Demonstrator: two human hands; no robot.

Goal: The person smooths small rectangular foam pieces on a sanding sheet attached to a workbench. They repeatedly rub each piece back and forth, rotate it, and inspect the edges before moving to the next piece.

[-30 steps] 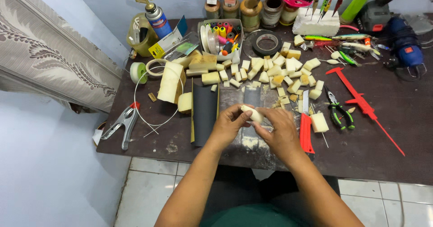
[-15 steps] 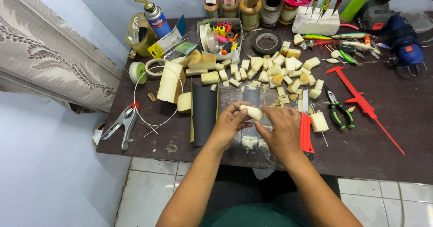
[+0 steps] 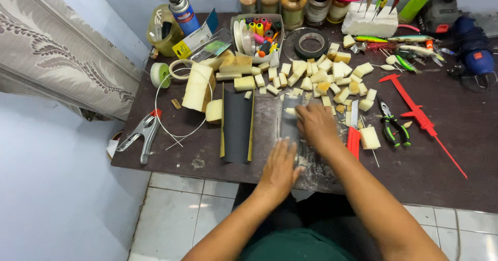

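Two hands down now | left hand [image 3: 280, 163] flat, fingers spread, pinning grey sanding sheet [image 3: 290, 118] | right hand [image 3: 316, 125] clamps foam piece [image 3: 291, 111] onto it — lifted before, rubbing begins — beside red knife [image 3: 354, 136]

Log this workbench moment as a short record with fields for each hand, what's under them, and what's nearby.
left hand: flat, palm down on the near end of the grey sanding sheet
right hand: pressing a small pale foam piece onto the sheet
surface: dark worktable, dusty around the sheet
left of sheet: black sandpaper sheet
right of sheet: red utility knife, green-handled pliers
behind: pile of cut foam blocks
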